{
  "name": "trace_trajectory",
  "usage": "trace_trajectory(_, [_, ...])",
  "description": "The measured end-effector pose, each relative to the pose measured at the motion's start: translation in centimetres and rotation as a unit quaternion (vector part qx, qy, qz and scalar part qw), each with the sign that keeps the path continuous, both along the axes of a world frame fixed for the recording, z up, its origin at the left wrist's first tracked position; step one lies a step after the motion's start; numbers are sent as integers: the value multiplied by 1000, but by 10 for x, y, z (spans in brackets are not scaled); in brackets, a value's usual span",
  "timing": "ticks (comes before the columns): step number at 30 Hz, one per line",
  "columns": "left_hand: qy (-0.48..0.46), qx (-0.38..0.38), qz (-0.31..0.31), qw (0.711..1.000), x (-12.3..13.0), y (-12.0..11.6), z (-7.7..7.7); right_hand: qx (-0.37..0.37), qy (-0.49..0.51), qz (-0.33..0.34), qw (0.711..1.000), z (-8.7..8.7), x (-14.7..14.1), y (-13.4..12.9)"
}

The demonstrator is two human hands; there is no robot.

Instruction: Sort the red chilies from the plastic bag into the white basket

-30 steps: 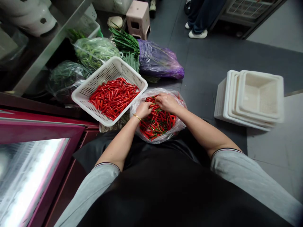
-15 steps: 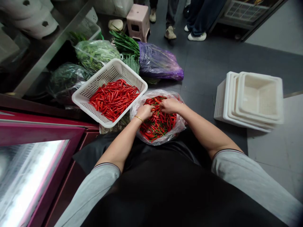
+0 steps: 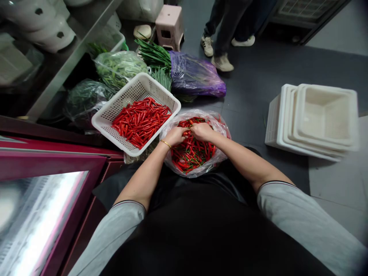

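Observation:
Both hands work over a clear plastic bag (image 3: 211,165) of red chili peppers (image 3: 195,153), many with green stems. My left hand (image 3: 176,136), with a gold bracelet at its wrist, is closed in a pinch on a red chili pepper at its fingertips. Almost touching it, my right hand (image 3: 202,131) is pinched at the same pepper's stem end; its fingertips are partly hidden. To the left, a white perforated basket (image 3: 105,124) holds a pile of red chilies (image 3: 140,120) that show no green stems.
Bagged greens (image 3: 120,65) and a purple bag (image 3: 198,74) of green stalks lie beyond the basket. A pink stool (image 3: 170,27) stands behind them. Stacked white baskets (image 3: 324,115) sit at right. A person's legs (image 3: 221,34) are ahead; a glass-fronted cabinet (image 3: 54,165) is at left.
My right hand has moved left, so the two hands are now together over the bag. The people's legs ahead have shifted to the right. The view has turned slightly.

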State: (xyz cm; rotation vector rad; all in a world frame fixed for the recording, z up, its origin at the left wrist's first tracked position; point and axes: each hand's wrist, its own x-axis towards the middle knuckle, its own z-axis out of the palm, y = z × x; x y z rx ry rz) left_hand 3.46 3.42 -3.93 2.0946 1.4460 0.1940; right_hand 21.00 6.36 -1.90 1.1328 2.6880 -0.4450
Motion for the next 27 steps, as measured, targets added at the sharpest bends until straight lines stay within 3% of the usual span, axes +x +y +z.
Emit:
trace_trajectory(3, [-125,14,-3,992,8,1,9,-86,181,-22,980,23,21,7])
trace_trajectory(5, [-245,6,41,969,7,-1,18,-161,308,-47,937,29,27,8])
trace_trajectory(7, [-348,-36,114,930,0,-6,27,-188,343,-93,916,24,22,4])
trace_trajectory(9, [-414,-91,219,879,-11,-13,32,-149,259,-137,945,11,5,-3])
trace_trajectory(11, [-460,-131,309,822,-22,-19,33,-85,112,-152,978,-5,-20,-10])
trace_trajectory(14, [-509,-194,322,774,-33,-25,28,-46,-30,-123,991,-20,-49,-15])
trace_trajectory(16, [-519,-245,297,763,-32,-27,24,-56,-38,-119,991,-18,-52,-11])
trace_trajectory(19, [-504,-271,291,767,-22,-28,21,-118,69,-150,979,3,-36,0])
trace_trajectory(23, [-490,-299,226,787,1,-29,25,-257,288,-162,908,35,-14,0])
trace_trajectory(25, [-503,-314,209,777,10,-31,28,-235,337,-159,898,40,-12,-7])
trace_trajectory(27, [-496,-325,220,774,14,-33,30,-139,340,-169,915,36,-10,-15])
